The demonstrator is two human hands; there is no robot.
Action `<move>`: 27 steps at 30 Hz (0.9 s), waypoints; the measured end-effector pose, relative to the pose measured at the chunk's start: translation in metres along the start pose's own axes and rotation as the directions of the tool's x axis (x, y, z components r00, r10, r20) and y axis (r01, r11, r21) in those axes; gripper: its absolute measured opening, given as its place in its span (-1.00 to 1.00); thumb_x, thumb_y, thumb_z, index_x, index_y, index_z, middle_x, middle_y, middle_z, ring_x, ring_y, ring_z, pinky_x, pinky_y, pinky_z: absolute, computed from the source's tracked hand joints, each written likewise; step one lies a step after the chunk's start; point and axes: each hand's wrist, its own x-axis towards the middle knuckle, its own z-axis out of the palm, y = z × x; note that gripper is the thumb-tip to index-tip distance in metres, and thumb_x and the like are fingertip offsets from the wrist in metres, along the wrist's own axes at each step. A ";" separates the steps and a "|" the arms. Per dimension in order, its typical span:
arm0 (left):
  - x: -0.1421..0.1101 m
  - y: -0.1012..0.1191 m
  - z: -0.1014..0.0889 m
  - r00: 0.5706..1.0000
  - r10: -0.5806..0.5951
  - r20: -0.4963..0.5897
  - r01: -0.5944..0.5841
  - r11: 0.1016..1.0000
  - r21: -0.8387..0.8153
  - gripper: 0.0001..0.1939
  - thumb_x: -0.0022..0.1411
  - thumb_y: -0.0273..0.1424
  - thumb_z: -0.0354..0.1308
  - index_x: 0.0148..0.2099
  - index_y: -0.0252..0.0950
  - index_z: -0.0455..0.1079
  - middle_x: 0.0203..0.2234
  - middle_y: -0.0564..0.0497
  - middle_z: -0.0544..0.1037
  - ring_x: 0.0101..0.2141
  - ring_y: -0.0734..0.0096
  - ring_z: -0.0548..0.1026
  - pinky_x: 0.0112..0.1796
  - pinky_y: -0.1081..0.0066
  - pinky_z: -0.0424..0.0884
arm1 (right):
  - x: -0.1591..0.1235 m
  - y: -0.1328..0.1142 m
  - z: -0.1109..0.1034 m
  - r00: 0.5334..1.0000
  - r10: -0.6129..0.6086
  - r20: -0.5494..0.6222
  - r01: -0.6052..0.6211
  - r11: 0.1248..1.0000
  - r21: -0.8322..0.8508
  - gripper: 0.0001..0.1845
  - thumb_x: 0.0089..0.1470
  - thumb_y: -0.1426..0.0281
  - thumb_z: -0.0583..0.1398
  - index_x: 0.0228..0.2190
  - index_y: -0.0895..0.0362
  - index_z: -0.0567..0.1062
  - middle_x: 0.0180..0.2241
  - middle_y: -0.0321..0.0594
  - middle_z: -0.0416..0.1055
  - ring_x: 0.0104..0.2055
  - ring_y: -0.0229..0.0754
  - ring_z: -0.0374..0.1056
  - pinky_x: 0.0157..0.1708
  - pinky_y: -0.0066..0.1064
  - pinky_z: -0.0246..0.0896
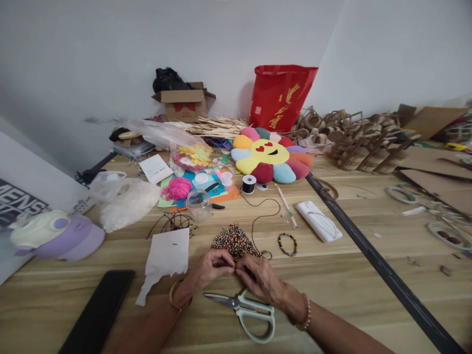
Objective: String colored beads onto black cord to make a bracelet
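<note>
From where I stand, the left hand (208, 267) and the right hand (261, 278) meet tip to tip low over the table (332, 285). The left fingers are closed in a pinch, seemingly on a tiny bead (233, 266); the right fingers are bent closed against them, and I cannot tell what, if anything, they grip. Just beyond the fingers sits a heap of loose beads (234, 241) in many colours. Beside the heap, just past the right fingers, a few more beads (266, 253) lie by the near end of a black cord (252, 228), which winds away from the fingers and seems to run uncut from a spool (249, 184). To the right of the fingers a bead bracelet (295, 244) lies as a full ring, so I judge one piece done. The other work looks barely begun: most beads are unstrung, and no second ring shows. Scissors (236, 303) rest on the near side of the fingers, partly below the right hand, with neither hand holding them.
</note>
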 end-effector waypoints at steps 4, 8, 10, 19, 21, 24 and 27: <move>0.000 0.000 0.001 1.000 -0.001 -0.006 0.001 1.000 -0.019 -0.61 -0.13 -0.15 0.43 -0.43 -0.39 0.47 -0.48 0.05 0.47 -0.42 0.50 0.42 -0.34 0.49 0.31 | 0.000 -0.001 -0.001 1.000 -0.003 -0.006 0.003 1.000 0.003 -0.89 0.25 0.48 0.05 -0.32 0.14 0.36 -0.43 -0.21 0.40 -0.41 -0.26 0.33 -0.41 -0.50 0.22; 0.000 0.002 0.002 1.000 0.001 -0.004 -0.001 0.999 -0.032 -0.60 -0.15 -0.14 0.44 -0.44 -0.38 0.48 -0.49 0.05 0.47 -0.43 0.50 0.43 -0.34 0.50 0.32 | -0.001 0.001 0.000 1.000 0.004 0.002 -0.004 1.000 0.005 -0.88 0.27 0.46 0.04 -0.30 0.14 0.37 -0.41 -0.21 0.40 -0.40 -0.26 0.34 -0.39 -0.48 0.25; 0.000 0.003 0.002 1.000 -0.011 -0.009 0.011 0.999 -0.037 -0.59 -0.17 -0.13 0.44 -0.45 -0.38 0.48 -0.49 0.05 0.47 -0.42 0.50 0.43 -0.33 0.49 0.32 | -0.002 0.002 0.001 1.000 0.009 0.006 -0.009 1.000 0.015 -0.88 0.28 0.44 0.05 -0.30 0.13 0.37 -0.41 -0.21 0.41 -0.39 -0.27 0.34 -0.37 -0.48 0.26; -0.003 0.008 0.004 0.995 -0.078 -0.056 0.076 0.997 -0.031 -0.55 -0.22 -0.14 0.46 -0.42 -0.38 0.45 -0.51 0.06 0.50 -0.45 0.51 0.43 -0.34 0.48 0.33 | -0.003 0.001 0.001 0.999 0.047 -0.004 -0.047 0.997 0.061 -0.86 0.29 0.38 0.05 -0.30 0.13 0.37 -0.41 -0.22 0.42 -0.39 -0.27 0.35 -0.37 -0.49 0.27; -0.003 0.007 0.004 0.995 -0.074 -0.064 0.071 0.997 -0.036 -0.56 -0.22 -0.15 0.46 -0.43 -0.38 0.43 -0.50 0.05 0.51 -0.45 0.50 0.43 -0.34 0.48 0.33 | -0.003 0.001 0.001 0.999 0.038 -0.010 -0.037 0.997 0.061 -0.87 0.29 0.39 0.05 -0.30 0.13 0.36 -0.41 -0.22 0.41 -0.39 -0.28 0.34 -0.38 -0.49 0.26; -0.002 0.005 0.004 0.997 -0.050 -0.061 0.048 0.998 -0.036 -0.58 -0.19 -0.15 0.46 -0.46 -0.39 0.42 -0.50 0.03 0.52 -0.46 0.49 0.44 -0.35 0.48 0.33 | -0.002 0.000 0.001 1.000 0.013 -0.021 -0.012 0.998 0.063 -0.88 0.29 0.42 0.03 -0.30 0.12 0.35 -0.41 -0.22 0.41 -0.40 -0.27 0.34 -0.37 -0.48 0.27; -0.001 0.005 0.003 0.999 -0.015 -0.051 0.014 1.000 -0.016 -0.57 -0.17 -0.12 0.44 -0.48 -0.39 0.44 -0.51 0.01 0.53 -0.46 0.47 0.43 -0.37 0.47 0.33 | 0.001 -0.003 -0.001 0.999 -0.022 -0.041 0.025 0.998 0.064 -0.92 0.26 0.46 0.05 -0.27 0.12 0.34 -0.39 -0.20 0.41 -0.37 -0.25 0.34 -0.36 -0.45 0.28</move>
